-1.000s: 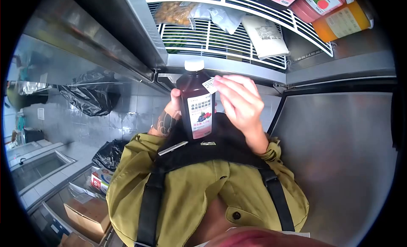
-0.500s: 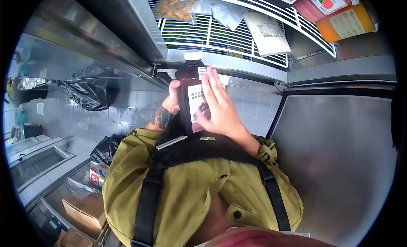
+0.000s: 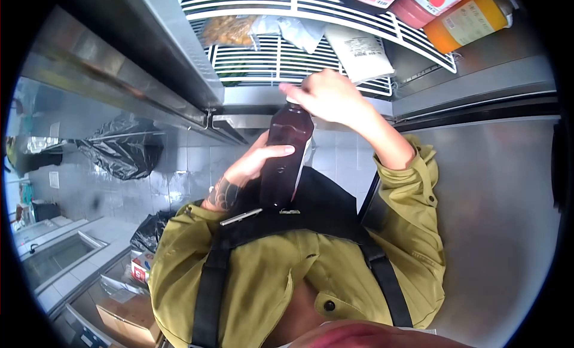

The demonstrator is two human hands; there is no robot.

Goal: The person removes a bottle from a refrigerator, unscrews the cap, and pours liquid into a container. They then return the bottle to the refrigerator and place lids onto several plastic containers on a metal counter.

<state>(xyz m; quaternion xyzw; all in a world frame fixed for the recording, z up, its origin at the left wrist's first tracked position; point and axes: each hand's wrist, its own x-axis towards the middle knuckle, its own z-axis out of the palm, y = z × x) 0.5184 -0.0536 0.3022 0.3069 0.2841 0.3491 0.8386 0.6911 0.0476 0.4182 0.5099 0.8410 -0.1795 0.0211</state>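
Note:
A dark purple bottle (image 3: 288, 133) stands nearly upright in front of my black apron, leaning slightly right at the top. My left hand (image 3: 258, 159) is wrapped round its left side, the thumb lying across the front. Over the bottle's top is my right hand (image 3: 326, 97), its fingers curled on the white cap, which is mostly hidden under them. The label side is turned away, with only a sliver showing at the right edge.
Ahead is an open fridge with a white wire shelf (image 3: 287, 49), bearing a white packet (image 3: 360, 54), a bag of orange-brown pieces (image 3: 230, 32) and an orange bottle (image 3: 466, 25). A steel door (image 3: 478, 228) stands right; a cardboard box (image 3: 128, 318) is lower left.
My right hand has moved up from the label to the cap. The bottle has turned so its label faces away, and it now leans right. My left thumb has come across its front.

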